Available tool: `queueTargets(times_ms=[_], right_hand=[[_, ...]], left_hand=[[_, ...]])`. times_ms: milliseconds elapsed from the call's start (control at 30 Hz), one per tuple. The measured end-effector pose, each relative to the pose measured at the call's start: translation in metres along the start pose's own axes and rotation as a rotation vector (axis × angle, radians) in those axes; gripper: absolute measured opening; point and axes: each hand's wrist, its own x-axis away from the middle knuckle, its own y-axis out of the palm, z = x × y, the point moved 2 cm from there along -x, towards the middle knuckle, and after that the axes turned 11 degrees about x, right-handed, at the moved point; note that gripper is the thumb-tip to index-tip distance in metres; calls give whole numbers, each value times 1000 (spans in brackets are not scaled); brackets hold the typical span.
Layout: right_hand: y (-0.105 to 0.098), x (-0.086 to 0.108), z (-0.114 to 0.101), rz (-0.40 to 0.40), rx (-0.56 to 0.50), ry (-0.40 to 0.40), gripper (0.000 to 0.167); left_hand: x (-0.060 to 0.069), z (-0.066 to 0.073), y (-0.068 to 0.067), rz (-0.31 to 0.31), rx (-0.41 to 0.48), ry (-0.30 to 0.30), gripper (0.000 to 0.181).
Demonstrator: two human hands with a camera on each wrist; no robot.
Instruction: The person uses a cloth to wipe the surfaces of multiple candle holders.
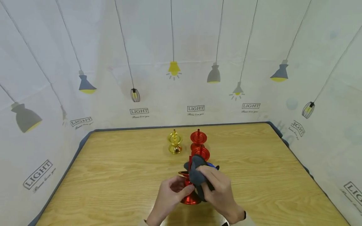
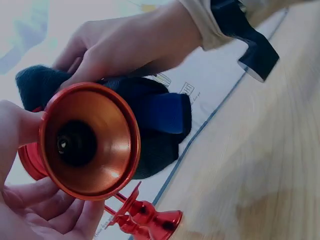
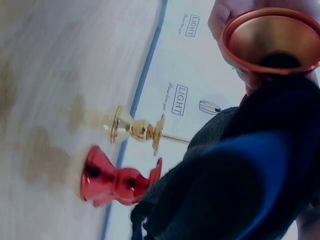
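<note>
Above the near part of the table, my left hand [image 1: 168, 194] grips a shiny red candle holder [image 1: 191, 199] around its stem, with the thumb in front. In the left wrist view its hollow base [image 2: 111, 162] faces the camera. My right hand [image 1: 222, 189] pinches a bunched dark cloth [image 1: 197, 175] against the holder's upper part and spike. A blue patch [image 2: 162, 114] shows on the cloth. The cloth hides much of the holder's right side and part of the right fingers.
Farther back on the wooden table [image 1: 121, 175] stand a gold candle holder [image 1: 175, 148] and, to its right, two red candle holders, one rear [image 1: 199, 137] and one nearer [image 1: 204, 154]. A white sheet [image 1: 152, 72] printed with lamps walls the table's back and sides.
</note>
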Motion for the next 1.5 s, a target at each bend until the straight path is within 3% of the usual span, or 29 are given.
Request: queueTargets(times_ms=[67,167,300,433,500,567,633,667,800,867,967,1067,1233,1400,1500], right_hand=[[-1,2,0,-5,-35,47,22],[-2,6,1,-18,-107,159,21],[-1,10,1,-40,-237,316,40],[2,13,-2,-41,-370,460,37],[4,14,-3,-38,-399,519,35],[4,14,-3,-42,-375,536,33],[4,13,-2,-47,-300,495,33],[3,13,-1,-41,-253,443,34],[-1,6,1,-14,-77,191,18],[-1,2,-1,0,-29,88,19],[0,-1,-3,-14,-10,44,26],[0,0,-4,-18,-34,60,27],[0,4,-1,-7,-104,116,20],[1,7,-1,-24,-194,260,41],[4,8,-2,-44,-274,367,40]], left_hand=[[0,-1,-1,-12,59,-18,32],[1,-2,-3,-79,180,-58,37],[3,-4,-6,-240,398,-121,37],[5,-6,-8,-405,618,-214,29],[4,-7,-9,-462,674,-237,29],[3,-8,-10,-492,675,-235,31],[2,-8,-11,-465,606,-198,30],[2,-6,-12,-420,547,-178,30],[2,2,-11,-181,194,-90,34],[2,5,-7,-76,53,-47,37],[2,6,-2,4,-43,1,34],[3,6,-2,18,-14,-1,32],[2,2,-4,-60,137,-36,36],[3,-7,-9,-246,421,-122,36],[2,-11,-11,-385,618,-210,29]])
